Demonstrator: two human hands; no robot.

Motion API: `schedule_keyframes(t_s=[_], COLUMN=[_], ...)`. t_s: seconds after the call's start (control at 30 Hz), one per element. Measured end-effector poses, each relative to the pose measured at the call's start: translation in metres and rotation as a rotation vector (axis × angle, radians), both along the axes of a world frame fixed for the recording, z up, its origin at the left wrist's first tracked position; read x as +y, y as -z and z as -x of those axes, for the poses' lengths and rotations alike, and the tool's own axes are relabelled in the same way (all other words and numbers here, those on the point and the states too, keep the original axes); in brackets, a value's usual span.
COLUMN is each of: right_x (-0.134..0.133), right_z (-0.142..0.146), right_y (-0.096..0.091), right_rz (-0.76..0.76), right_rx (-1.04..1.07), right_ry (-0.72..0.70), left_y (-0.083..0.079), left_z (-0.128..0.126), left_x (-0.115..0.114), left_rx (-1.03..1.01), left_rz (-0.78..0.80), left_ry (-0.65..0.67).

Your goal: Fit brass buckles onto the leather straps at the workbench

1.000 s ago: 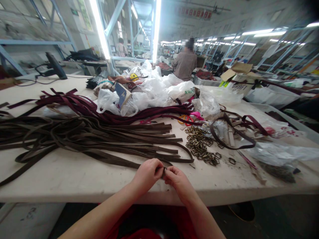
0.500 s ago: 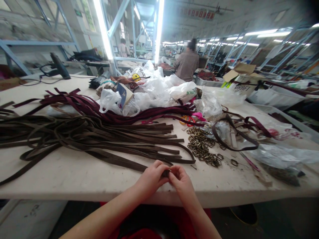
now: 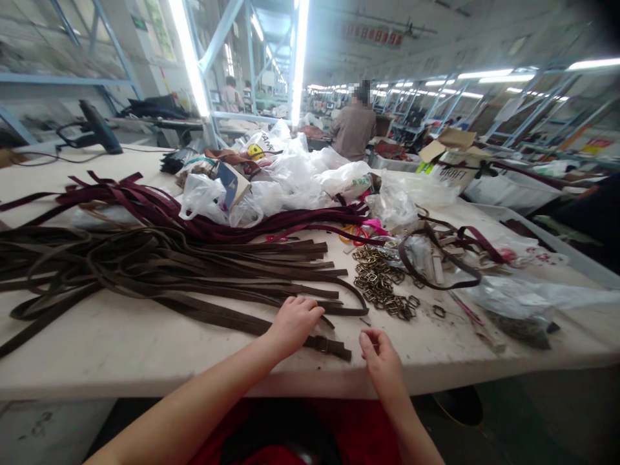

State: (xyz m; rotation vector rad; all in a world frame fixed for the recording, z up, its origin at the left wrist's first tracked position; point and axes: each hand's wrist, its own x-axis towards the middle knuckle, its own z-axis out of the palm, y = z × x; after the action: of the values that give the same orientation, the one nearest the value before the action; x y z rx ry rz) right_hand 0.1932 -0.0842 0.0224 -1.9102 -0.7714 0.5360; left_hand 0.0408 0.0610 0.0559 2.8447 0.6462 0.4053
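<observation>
My left hand (image 3: pixel 296 321) lies palm down over the brown straps, its fingers loosely bent and its thumb hidden. No firm hold shows there. Just below its fingertips, the end of a brown strap (image 3: pixel 341 349) rests on the table with a metal buckle (image 3: pixel 320 343) fitted round it. To the right of that end, my right hand (image 3: pixel 383 354) hovers by the table edge, fingers curled and thumb apart from them, with nothing visible between. Beyond my right hand lies a pile of brass-coloured buckles (image 3: pixel 382 284), with one loose buckle (image 3: pixel 438 311) beside it.
Long brown straps (image 3: pixel 159 271) cover the left of the table (image 3: pixel 194 361). Behind them lie maroon straps (image 3: pixel 271 223) and white plastic bags (image 3: pixel 300 168). Clear bags (image 3: pixel 518 300) and a pink-handled tool (image 3: pixel 467 309) are at right. A person (image 3: pixel 354 126) stands farther back.
My hands were together at the strap end and have moved apart. The buckled strap end now lies on the table. The view has turned slightly right.
</observation>
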Motion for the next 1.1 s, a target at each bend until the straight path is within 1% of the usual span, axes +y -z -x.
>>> schedule_keyframes(t_s=[0.1,0.17,0.2,0.27,0.33,0.43,0.47,0.53,0.57,0.6,0.7,0.77,0.83,0.93,1.0,1.1], right_x=[-0.001,-0.002,-0.002,-0.001,0.003,0.01,0.012,0.014,0.014,0.013,0.016,0.023,0.033,0.042,0.043,0.041], right_z=[-0.016,-0.02,-0.018,-0.01,0.002,0.011,0.01,-0.002,-0.012,-0.024,-0.062,-0.082,-0.092,-0.092,-0.088,-0.087], right_y=[-0.004,-0.006,-0.008,-0.013,-0.019,-0.023,-0.022,-0.016,-0.013,-0.009,-0.002,0.0,-0.001,-0.002,-0.003,-0.006], right_rz=[-0.006,0.006,0.002,-0.031,-0.079,-0.091,-0.081,-0.056,-0.041,-0.024,0.051,0.154,0.297,0.474,0.52,0.503], right_rx=[-0.034,0.045,0.112,0.206,0.156,0.001,-0.013,-0.005,-0.022,-0.067,-0.319,-0.481,-0.598,-0.71,-0.734,-0.736], right_ry=[-0.01,-0.047,-0.092,-0.221,-0.327,-0.371,-0.393,-0.423,-0.404,-0.348,-0.093,-0.015,-0.011,-0.052,-0.082,-0.082], left_y=[0.001,0.002,0.002,0.002,0.0,-0.004,-0.005,-0.009,-0.01,-0.011,-0.013,-0.013,-0.014,-0.016,-0.018,-0.018], left_z=[-0.015,-0.017,-0.016,-0.012,-0.009,-0.008,-0.009,-0.01,-0.011,-0.012,-0.015,-0.016,-0.016,-0.012,-0.009,-0.007], left_x=[0.001,-0.003,-0.006,-0.013,-0.02,-0.028,-0.029,-0.029,-0.028,-0.027,-0.026,-0.027,-0.028,-0.027,-0.025,-0.023], left_rx=[0.045,0.032,0.019,-0.004,-0.015,0.017,0.036,0.061,0.06,0.052,0.012,0.0,-0.015,-0.059,-0.08,-0.094], left_rz=[-0.124,-0.15,-0.139,-0.059,0.083,0.298,0.357,0.456,0.496,0.525,0.555,0.561,0.582,0.641,0.68,0.711], left_ry=[0.044,0.075,0.087,0.081,0.031,-0.034,-0.039,-0.042,-0.05,-0.065,-0.1,-0.098,-0.101,-0.114,-0.124,-0.131])
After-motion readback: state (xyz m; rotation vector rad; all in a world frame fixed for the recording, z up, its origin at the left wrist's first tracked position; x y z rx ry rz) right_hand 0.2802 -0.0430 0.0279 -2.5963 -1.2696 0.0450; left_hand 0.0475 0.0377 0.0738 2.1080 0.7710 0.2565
